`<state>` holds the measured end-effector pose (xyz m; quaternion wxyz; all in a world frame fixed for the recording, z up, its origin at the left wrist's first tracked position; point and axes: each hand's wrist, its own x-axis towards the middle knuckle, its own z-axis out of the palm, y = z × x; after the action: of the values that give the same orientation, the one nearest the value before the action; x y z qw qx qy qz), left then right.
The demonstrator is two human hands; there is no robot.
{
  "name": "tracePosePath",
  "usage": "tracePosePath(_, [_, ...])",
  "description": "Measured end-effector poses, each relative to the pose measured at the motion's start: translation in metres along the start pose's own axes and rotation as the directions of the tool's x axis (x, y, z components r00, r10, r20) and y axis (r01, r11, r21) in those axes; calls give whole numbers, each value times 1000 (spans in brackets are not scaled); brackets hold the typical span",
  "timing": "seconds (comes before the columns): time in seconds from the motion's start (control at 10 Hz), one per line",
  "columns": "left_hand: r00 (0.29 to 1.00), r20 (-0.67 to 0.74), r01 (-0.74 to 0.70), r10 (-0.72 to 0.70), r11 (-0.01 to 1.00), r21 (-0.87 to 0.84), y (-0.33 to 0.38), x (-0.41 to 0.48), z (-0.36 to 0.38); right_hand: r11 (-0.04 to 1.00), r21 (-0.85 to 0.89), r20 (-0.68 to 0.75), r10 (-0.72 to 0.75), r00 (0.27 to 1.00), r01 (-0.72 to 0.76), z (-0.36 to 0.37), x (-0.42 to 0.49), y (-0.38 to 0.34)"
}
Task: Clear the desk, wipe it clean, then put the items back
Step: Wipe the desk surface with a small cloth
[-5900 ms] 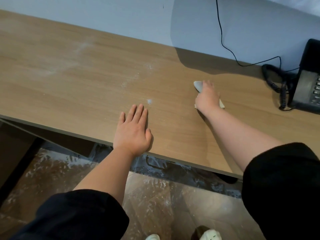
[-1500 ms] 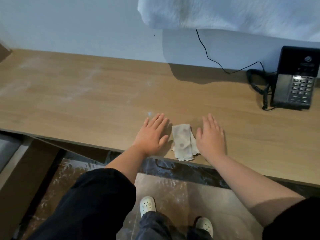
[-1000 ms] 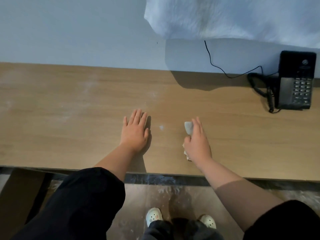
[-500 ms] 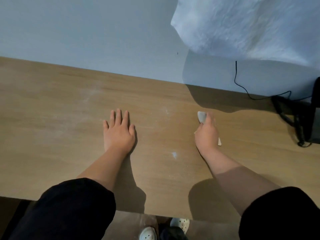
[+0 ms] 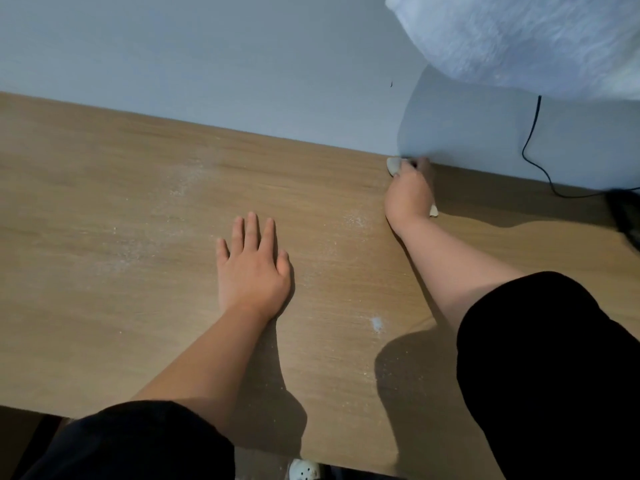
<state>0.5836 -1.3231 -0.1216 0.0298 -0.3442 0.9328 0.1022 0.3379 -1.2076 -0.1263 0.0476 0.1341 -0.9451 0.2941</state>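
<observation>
**Cloth at the desk's back edge**

My left hand lies flat on the desk, fingers straight, holding nothing. My right hand grips the cloth, pressing it down where desk meets wall. White dust streaks the wood.

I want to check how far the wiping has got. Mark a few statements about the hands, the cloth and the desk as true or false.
1. The left hand lies flat on the desk, holding nothing. True.
2. The right hand presses the cloth at the desk's front edge. False: it is at the back edge, against the wall.
3. A white dust patch shows on the desk between the two arms. True.
4. The two hands touch each other. False: they are apart.
5. A black cable runs down the wall, right of the right hand. True.
</observation>
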Motion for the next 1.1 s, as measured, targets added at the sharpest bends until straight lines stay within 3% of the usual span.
tracePosePath(0.2, [1000,6,2,-2,1000,9,-1,0,0,973,7,219,-227,949,231,9,-5,-28])
tracePosePath(0.3, [1000,13,1,-1,1000,1,0,-1,-2,963,145,390,-267,881,227,-6,-29,-36])
tracePosePath(0.5, [1000,12,-1,1,1000,-12,0,-1,-4,828,286,575,-551,605,483,-42,-116,-14])
tracePosePath(0.6, [1000,19,-3,4,1000,-14,0,-2,-5,833,293,554,-548,626,469,-55,-121,-9])
tracePosePath(0.7, [1000,16,-2,3,1000,-18,0,-2,-4,895,200,384,-445,809,398,-61,-79,-9])
tracePosePath(0.8, [1000,15,-3,4,1000,-23,0,-2,-5,948,32,339,-309,888,318,-53,-26,-7])
tracePosePath(0.9, [1000,21,-16,16,1000,-19,0,-2,-6,973,-77,421,-167,892,219,-27,-8,-12])
tracePosePath(1.1, [1000,27,-10,10,1000,-13,-1,-1,-5,986,29,408,-161,899,163,12,-5,-59])
